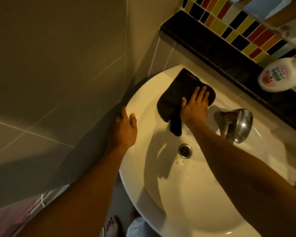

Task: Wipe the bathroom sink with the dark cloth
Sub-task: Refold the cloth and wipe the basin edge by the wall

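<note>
A white oval bathroom sink (186,199) fills the middle of the view, with a metal drain (185,150) in its bowl. The dark cloth (176,93) lies spread on the sink's far rim, one corner hanging down into the bowl. My right hand (195,106) presses flat on the cloth, fingers spread over its right part. My left hand (125,129) rests on the sink's left edge, fingers curled over the rim and thumb on top, holding no object.
A chrome tap (236,124) stands on the rim just right of my right hand. A white bottle (280,74) sits on the black ledge (212,47) under multicoloured tiles. Beige tiled wall is on the left. Yellowish specks lie near the drain.
</note>
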The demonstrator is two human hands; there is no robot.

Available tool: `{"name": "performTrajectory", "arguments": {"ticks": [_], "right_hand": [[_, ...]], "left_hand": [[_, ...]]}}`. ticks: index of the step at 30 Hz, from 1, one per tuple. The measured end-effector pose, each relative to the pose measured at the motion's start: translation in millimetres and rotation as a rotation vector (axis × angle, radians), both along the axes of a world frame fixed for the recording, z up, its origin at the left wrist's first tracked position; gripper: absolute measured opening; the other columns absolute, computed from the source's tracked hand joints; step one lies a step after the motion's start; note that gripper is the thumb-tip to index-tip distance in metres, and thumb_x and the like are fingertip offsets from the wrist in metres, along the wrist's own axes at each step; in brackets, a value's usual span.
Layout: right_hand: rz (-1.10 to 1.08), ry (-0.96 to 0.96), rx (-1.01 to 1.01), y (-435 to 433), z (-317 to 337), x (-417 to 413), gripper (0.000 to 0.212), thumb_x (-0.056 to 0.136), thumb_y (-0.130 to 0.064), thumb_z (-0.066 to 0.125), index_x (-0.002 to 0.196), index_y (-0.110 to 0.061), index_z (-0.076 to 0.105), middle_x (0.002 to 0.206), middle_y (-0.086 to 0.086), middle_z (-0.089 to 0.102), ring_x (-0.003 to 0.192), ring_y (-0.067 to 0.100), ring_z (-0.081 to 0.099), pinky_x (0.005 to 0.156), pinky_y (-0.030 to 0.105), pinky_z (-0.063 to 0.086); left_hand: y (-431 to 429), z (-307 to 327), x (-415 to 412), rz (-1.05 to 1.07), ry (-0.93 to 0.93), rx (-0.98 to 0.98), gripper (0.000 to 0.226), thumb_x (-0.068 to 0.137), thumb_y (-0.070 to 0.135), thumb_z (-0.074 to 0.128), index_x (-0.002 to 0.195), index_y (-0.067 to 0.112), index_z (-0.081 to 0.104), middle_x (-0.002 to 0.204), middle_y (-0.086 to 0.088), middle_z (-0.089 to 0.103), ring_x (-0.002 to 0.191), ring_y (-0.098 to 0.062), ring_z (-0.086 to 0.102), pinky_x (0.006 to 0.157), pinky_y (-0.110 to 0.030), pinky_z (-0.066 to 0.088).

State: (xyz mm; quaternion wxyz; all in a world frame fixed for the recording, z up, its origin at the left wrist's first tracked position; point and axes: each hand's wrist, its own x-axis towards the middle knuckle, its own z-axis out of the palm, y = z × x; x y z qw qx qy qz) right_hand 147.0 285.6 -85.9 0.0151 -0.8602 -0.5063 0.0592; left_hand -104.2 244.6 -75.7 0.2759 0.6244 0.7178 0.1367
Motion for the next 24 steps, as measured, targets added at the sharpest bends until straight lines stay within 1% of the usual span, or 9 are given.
{"name": "performTrajectory", "arguments": {"ticks": [6, 8, 9, 11, 13, 15, 19, 21, 24], "right_hand": [[0.120, -0.078, 0.077, -85.9, -13.1, 8.8, 0.083, 0.094, -0.021, 0.051, 0.151, -0.003, -0.006, 0.161, 0.018, 0.003, 0.149, 0.031, 0.004, 0.122, 0.044, 0.009], [0.081, 0.032, -0.020, -110.1, -4.8, 23.0, 0.068, 0.094, -0.035, 0.055, 0.151, -0.024, 0.019, 0.156, 0.003, 0.032, 0.143, 0.016, 0.031, 0.113, 0.040, 0.034], [0.070, 0.101, 0.085, -124.1, 2.0, 33.2, 0.050, 0.091, -0.046, 0.059, 0.137, -0.042, 0.043, 0.137, -0.010, 0.056, 0.127, 0.006, 0.051, 0.099, 0.031, 0.047], [0.099, 0.247, 0.195, -151.2, -1.7, 52.2, 0.015, 0.090, -0.048, 0.059, 0.104, -0.045, 0.064, 0.102, -0.014, 0.071, 0.100, 0.008, 0.067, 0.077, 0.019, 0.055], [0.221, 0.114, 0.091, -170.5, 12.5, 71.3, 0.020, 0.095, -0.033, 0.056, 0.113, -0.028, 0.064, 0.110, -0.002, 0.070, 0.109, 0.024, 0.064, 0.090, 0.032, 0.055], [0.257, -0.040, 0.011, -186.6, 14.5, 101.0, 0.050, 0.090, -0.017, 0.063, 0.136, -0.007, 0.048, 0.138, 0.017, 0.053, 0.130, 0.035, 0.048, 0.108, 0.047, 0.041], [0.041, -0.080, -0.208, -222.7, 46.8, 162.7, 0.080, 0.088, -0.021, 0.063, 0.152, -0.015, 0.014, 0.158, 0.011, 0.023, 0.144, 0.028, 0.027, 0.118, 0.038, 0.023], [0.064, -0.156, -0.381, -234.3, 57.3, 179.5, 0.091, 0.084, -0.019, 0.068, 0.153, -0.014, 0.007, 0.161, 0.009, 0.013, 0.147, 0.029, 0.020, 0.119, 0.043, 0.023], [0.005, -0.132, -0.427, -234.5, 61.0, 178.1, 0.089, 0.087, -0.014, 0.064, 0.153, -0.014, 0.006, 0.162, 0.007, 0.007, 0.148, 0.028, 0.013, 0.120, 0.043, 0.020]], "left_hand": [[-1.8, 5.7, -1.5, -0.007, -0.032, -0.002, 0.056, 0.101, 0.041, 0.031, 0.147, 0.009, 0.030, 0.134, -0.028, 0.051, 0.117, -0.047, 0.053, 0.096, -0.052, 0.043], [-1.8, 7.8, -0.7, -0.017, -0.022, -0.008, 0.056, 0.101, 0.040, 0.031, 0.146, 0.007, 0.030, 0.135, -0.029, 0.050, 0.117, -0.047, 0.052, 0.097, -0.053, 0.044], [-2.4, 8.9, -0.2, -0.018, -0.019, -0.016, 0.056, 0.101, 0.041, 0.030, 0.146, 0.007, 0.029, 0.134, -0.029, 0.050, 0.117, -0.047, 0.052, 0.097, -0.054, 0.044], [-2.8, 10.4, 0.3, -0.013, -0.023, -0.028, 0.056, 0.101, 0.041, 0.030, 0.146, 0.008, 0.030, 0.134, -0.029, 0.050, 0.116, -0.047, 0.052, 0.097, -0.055, 0.045], [-3.3, 10.8, 0.3, -0.005, -0.026, -0.026, 0.055, 0.101, 0.040, 0.031, 0.146, 0.008, 0.030, 0.135, -0.029, 0.049, 0.117, -0.047, 0.052, 0.098, -0.055, 0.045], [-3.9, 11.8, 1.4, -0.003, -0.017, -0.013, 0.055, 0.101, 0.039, 0.032, 0.145, 0.007, 0.030, 0.135, -0.030, 0.048, 0.117, -0.048, 0.052, 0.097, -0.055, 0.045], [-5.9, 13.0, 3.2, -0.028, 0.004, 0.013, 0.055, 0.101, 0.039, 0.032, 0.146, 0.006, 0.030, 0.135, -0.031, 0.048, 0.117, -0.049, 0.052, 0.096, -0.055, 0.044], [-5.1, 12.6, 2.7, -0.036, -0.001, 0.008, 0.056, 0.101, 0.040, 0.031, 0.145, 0.006, 0.029, 0.135, -0.031, 0.049, 0.117, -0.049, 0.052, 0.095, -0.056, 0.046], [-5.2, 12.5, 1.7, -0.028, -0.028, 0.000, 0.056, 0.101, 0.041, 0.030, 0.145, 0.007, 0.029, 0.134, -0.029, 0.049, 0.116, -0.048, 0.053, 0.094, -0.056, 0.048]]}}
